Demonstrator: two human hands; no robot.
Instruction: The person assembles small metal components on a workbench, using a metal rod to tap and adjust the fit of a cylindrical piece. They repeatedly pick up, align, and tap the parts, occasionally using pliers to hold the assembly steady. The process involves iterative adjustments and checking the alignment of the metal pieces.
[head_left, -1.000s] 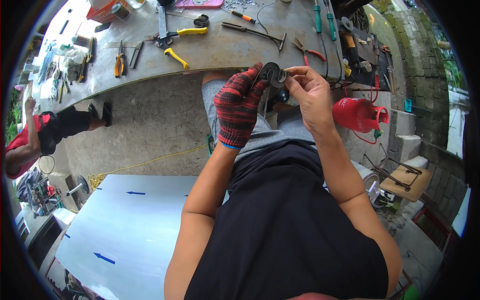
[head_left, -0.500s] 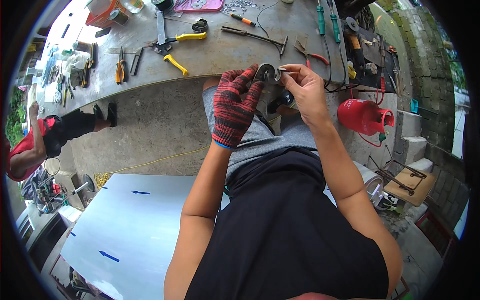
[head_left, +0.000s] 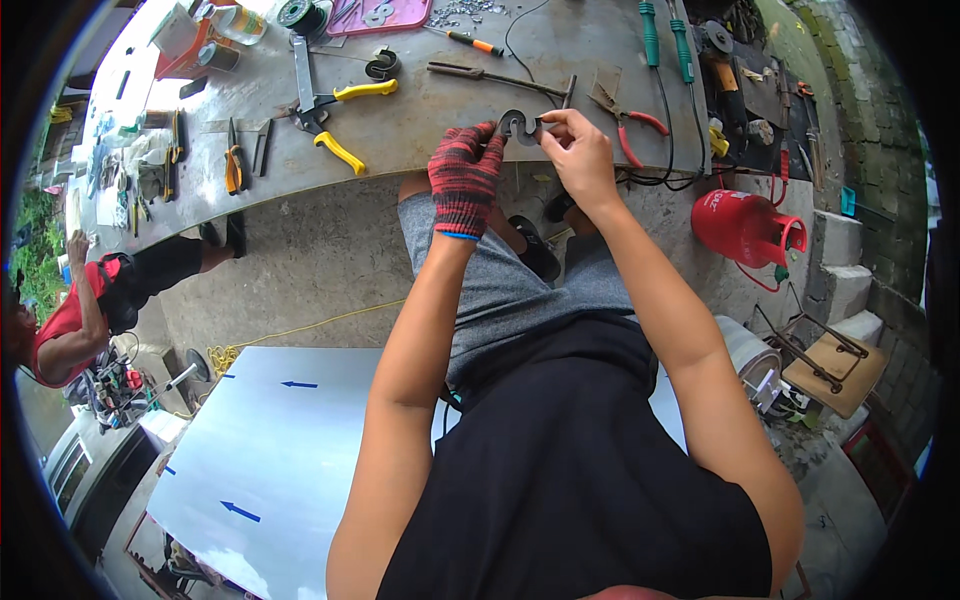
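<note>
Dark S-curved strip [head_left: 518, 127] with rounded bends, between the left fingers [head_left: 484, 131] and right fingers [head_left: 564, 118]

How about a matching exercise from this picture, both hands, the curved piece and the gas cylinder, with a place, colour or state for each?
1. left hand
2. right hand
3. curved dark piece
4. gas cylinder

A. bare
B. red with a green fitting
C. in a striped glove
D. between the hands

Pairs: 1-C, 2-A, 3-D, 4-B

My left glove [head_left: 465, 185] is streaked red and black, hem [head_left: 459, 236] blue; metal piece [head_left: 511, 116] dark grey; my shirt [head_left: 600, 470] black, shorts [head_left: 500, 300] grey.
</note>
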